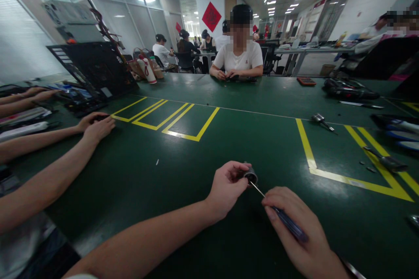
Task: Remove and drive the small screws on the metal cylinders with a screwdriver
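I view the left hand (226, 188) clamped on 1 cylindrical metal part (252, 173), the right hand (307, 214) clamped on a screwdriver (292, 225), tip at the opening; work appears unfinished.

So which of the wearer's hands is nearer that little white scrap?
Left. The left hand, holding the metal part, is to the right of the white scrap; the right hand, gripping the screwdriver, is farther right.

left hand (227, 187): bare, rounded knuckles | left forearm (157, 231): bare, tapering towards wrist | white sleeve (81, 276): sliver only, near edge, left | right hand (303, 224): bare, slender fingers | wristband (352, 267): near right, dark with silvery shine, type unclear
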The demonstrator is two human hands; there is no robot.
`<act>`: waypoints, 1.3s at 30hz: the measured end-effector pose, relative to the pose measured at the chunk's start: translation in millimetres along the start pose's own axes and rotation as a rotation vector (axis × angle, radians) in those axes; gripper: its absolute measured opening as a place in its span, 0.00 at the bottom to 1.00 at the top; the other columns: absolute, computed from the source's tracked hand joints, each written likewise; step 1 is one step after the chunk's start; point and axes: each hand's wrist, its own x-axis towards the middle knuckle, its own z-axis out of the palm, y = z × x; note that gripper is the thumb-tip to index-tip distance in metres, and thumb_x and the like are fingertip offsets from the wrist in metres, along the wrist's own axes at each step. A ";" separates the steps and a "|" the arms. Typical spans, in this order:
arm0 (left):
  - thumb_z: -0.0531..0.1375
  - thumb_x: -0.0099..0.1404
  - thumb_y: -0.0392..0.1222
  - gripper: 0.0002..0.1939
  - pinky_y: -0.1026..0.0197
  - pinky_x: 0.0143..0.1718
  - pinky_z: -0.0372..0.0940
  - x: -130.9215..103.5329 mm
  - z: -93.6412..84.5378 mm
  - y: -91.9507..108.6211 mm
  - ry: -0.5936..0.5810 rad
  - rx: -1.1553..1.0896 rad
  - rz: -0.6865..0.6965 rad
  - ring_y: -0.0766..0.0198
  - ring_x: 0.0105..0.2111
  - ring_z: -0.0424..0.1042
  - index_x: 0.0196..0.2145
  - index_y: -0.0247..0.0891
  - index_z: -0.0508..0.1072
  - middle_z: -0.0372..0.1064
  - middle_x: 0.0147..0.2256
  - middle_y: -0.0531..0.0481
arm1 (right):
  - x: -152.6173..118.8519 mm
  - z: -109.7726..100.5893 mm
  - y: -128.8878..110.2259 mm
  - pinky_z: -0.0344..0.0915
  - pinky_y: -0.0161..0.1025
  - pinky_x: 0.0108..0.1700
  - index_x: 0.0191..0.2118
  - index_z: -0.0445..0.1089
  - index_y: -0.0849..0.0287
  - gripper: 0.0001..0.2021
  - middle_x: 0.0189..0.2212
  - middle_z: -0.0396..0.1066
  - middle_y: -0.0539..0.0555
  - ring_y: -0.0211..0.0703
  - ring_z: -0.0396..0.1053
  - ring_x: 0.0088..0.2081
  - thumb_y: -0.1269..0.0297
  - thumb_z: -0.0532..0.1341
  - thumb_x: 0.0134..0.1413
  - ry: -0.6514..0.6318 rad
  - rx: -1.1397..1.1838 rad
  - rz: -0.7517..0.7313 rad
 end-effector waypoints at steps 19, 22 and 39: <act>0.59 0.51 0.27 0.06 0.57 0.39 0.70 -1.9 -2.4 0.1 0.011 0.071 0.052 0.60 0.40 0.73 0.28 0.32 0.70 0.71 0.43 0.43 | 3.2 -2.6 -4.1 0.70 0.45 0.43 0.45 0.65 0.56 0.13 0.36 0.72 0.56 0.47 0.71 0.40 0.73 0.56 0.54 -0.057 -0.192 -0.136; 0.59 0.51 0.27 0.05 0.59 0.36 0.71 -1.6 -1.9 0.3 0.027 0.057 0.037 0.60 0.38 0.74 0.27 0.32 0.70 0.72 0.42 0.43 | 2.9 -2.9 -4.5 0.69 0.46 0.44 0.45 0.66 0.56 0.12 0.35 0.72 0.56 0.47 0.72 0.40 0.74 0.57 0.54 -0.046 -0.191 -0.143; 0.59 0.50 0.26 0.06 0.58 0.36 0.71 -1.1 -0.9 0.5 0.029 0.046 0.032 0.60 0.39 0.74 0.27 0.32 0.70 0.72 0.42 0.42 | 0.5 -2.6 -2.1 0.69 0.47 0.44 0.45 0.65 0.55 0.12 0.36 0.72 0.56 0.47 0.72 0.41 0.74 0.57 0.54 -0.028 -0.172 -0.134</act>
